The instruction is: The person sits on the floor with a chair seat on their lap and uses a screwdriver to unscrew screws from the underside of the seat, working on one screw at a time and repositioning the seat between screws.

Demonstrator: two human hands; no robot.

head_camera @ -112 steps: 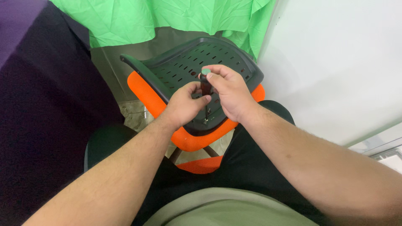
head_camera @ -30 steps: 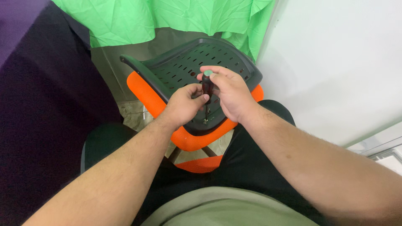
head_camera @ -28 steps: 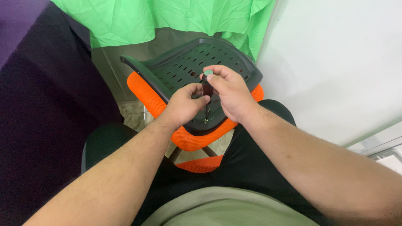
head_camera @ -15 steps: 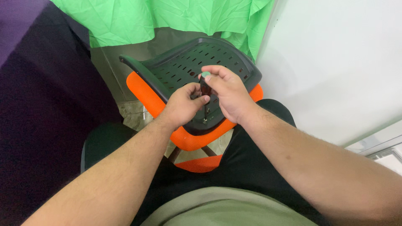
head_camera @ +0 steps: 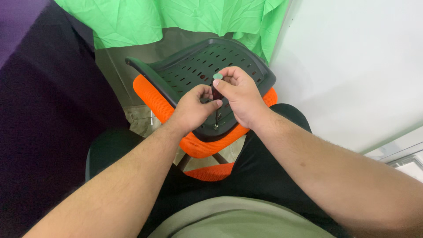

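A view from above shows one person's two bare forearms reaching over a lap toward a chair part (head_camera: pixel 189 70), a dark slotted plastic shell lying on an orange mesh cushion (head_camera: pixel 207 143).

Much is hard to make out. Both hands meet over the near half of the shell and hide what they work on. The right hand (head_camera: pixel 240 99) is closed around a thin dark tool (head_camera: pixel 216 92), most of it covered by the fingers; only a short dark stretch and a small pale green cap (head_camera: pixel 217 76) at its top show, pinched between thumb and forefinger. The left hand (head_camera: pixel 194 105) is curled, its fingertips closed against the tool's lower part just beside the right hand. A small metal fitting (head_camera: pixel 217 125) shows on the shell just below the hands, too small to identify.

One shell, one cushion and one tool are visible. Beyond the shell hangs a green cloth (head_camera: pixel 132 22), cut off by the top edge. A white wall (head_camera: pixel 352 66) stands right of the shell, a dark purple surface (head_camera: pixel 39 110) left of it, leaving only a narrow strip of floor beside the shell.
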